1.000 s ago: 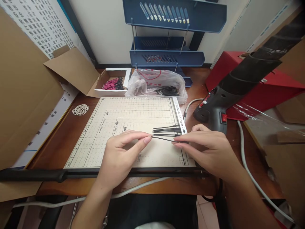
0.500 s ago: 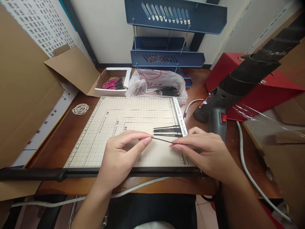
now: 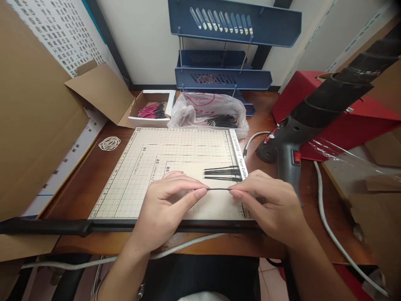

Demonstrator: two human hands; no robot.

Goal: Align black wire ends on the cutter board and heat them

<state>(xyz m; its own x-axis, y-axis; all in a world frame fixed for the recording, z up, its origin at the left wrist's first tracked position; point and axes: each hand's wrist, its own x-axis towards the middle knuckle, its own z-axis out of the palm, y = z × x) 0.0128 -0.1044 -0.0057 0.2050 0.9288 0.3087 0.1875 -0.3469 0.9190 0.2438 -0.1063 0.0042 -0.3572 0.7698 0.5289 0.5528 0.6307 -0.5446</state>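
A short black wire (image 3: 218, 189) is stretched nearly level between my two hands, above the gridded board of a paper cutter (image 3: 131, 175). My left hand (image 3: 171, 205) pinches its left end between thumb and forefinger. At the other end, the thumb and forefinger of my right hand (image 3: 269, 200) are closed on it; that tip is hidden by the fingers. Just beyond the held wire, several similar black wires (image 3: 221, 172) lie side by side on the board, their right ends by the cutter's white ruler edge (image 3: 238, 154).
Behind the board stand an open carton of pink and black wires (image 3: 152, 111) and a plastic bag with black wires (image 3: 208, 108). A heat gun (image 3: 286, 146) leans at the right, before a red box (image 3: 341, 113). A coiled white cord (image 3: 109, 143) lies left; the cutter's black handle (image 3: 46, 227) juts out front left.
The wire has gone from slanting down rightward to almost level. My left hand has shifted slightly right and down, still gripping it. The whole view has also shifted a little.
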